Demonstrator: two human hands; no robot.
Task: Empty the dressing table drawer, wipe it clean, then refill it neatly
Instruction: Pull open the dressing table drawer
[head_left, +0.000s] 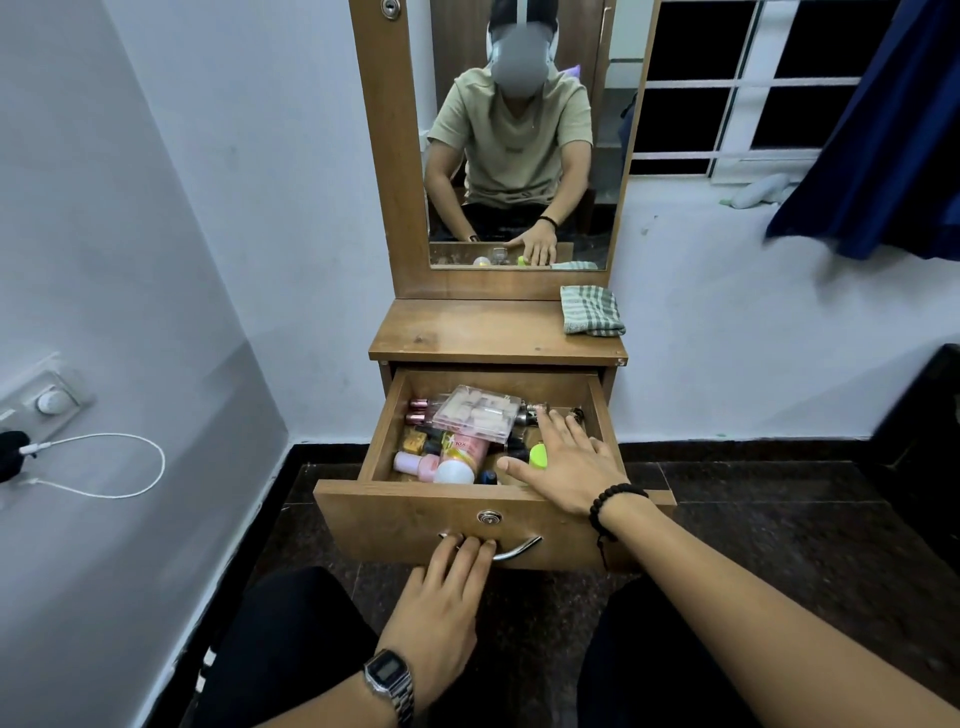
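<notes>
Drawer (415, 512) of dressing table (483, 330): pulled out, full of cosmetics. Left hand (441, 597): fingers curled over metal handle (511, 552), gripping it. Right hand (569, 462): fingers spread flat above drawer's right side, holding nothing, beside lime-green cap (538, 455). Clear plastic box (475, 413) atop bottles. Striped cloth (591, 310) on tabletop's right rear corner.

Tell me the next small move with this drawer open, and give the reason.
Probably close the right hand on the lime-green item under its spread fingers and lift it onto the tabletop. The drawer is already pulled out and still full of cosmetics, the left hand holds the handle, and the striped cloth waits unused, so emptying comes first.
</notes>
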